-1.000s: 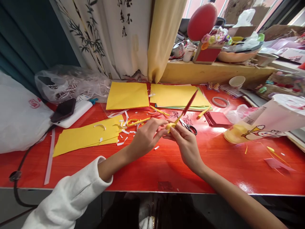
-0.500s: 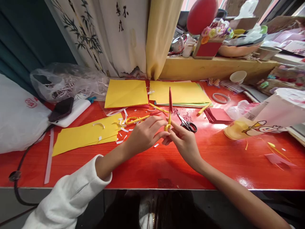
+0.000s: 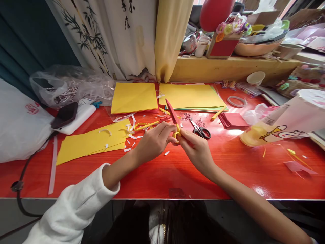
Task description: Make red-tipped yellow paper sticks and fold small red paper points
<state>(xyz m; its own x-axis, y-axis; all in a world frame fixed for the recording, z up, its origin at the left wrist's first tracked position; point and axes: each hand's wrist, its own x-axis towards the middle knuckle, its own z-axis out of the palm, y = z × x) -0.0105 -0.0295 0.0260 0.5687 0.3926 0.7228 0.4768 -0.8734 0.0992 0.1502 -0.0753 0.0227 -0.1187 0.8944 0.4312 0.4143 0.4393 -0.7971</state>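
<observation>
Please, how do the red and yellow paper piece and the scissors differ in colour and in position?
The paper piece is red with a curled yellow end; the scissors have metal blades and black handles. The paper piece is raised, in the right hand; the scissors lie on the table, with no hand on them. Both point away from the person, towards the left.

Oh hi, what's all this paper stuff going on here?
A person's left hand and right hand meet over the red table, fingers on a small piece of curled yellow paper with a pointed red piece sticking up from it. Just beyond the right hand lie black-handled scissors. Yellow sheets and white paper scraps are spread around, and a big drink cup leans over on the right.
</observation>
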